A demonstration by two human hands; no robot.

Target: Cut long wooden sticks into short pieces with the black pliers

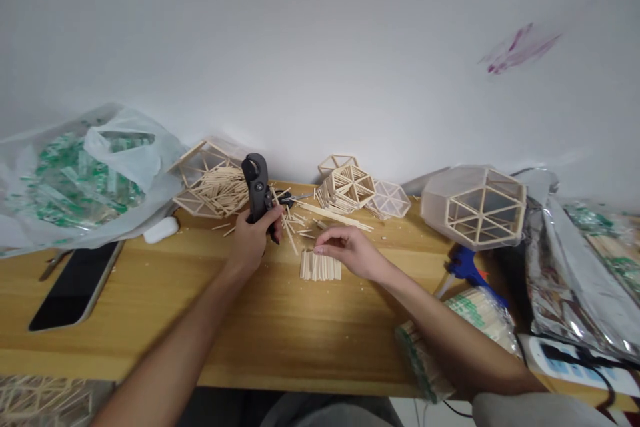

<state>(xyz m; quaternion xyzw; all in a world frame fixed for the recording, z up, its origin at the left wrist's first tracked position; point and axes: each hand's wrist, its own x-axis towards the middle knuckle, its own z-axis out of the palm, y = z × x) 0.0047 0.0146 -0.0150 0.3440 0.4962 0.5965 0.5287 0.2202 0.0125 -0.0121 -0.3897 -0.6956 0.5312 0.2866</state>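
Over one table [280,333], left fingers [271,215] clasping one cutter [257,188], right fingers [329,251] pressed together at one stick row [321,267]

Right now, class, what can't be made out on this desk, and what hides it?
Head view:
Part of the black hand tool: covered by the left hand.
Whether the right hand pinches anything: too small.
Middle of the wrapped stick bundle: behind the right forearm.
Left end of the white bag: cut off by the picture edge.

A pale grey wall [300,67] bearing a purple smear [523,51] rises behind a wood-grained table [290,333]; the light is soft, and whitish floor [407,411] shows below.
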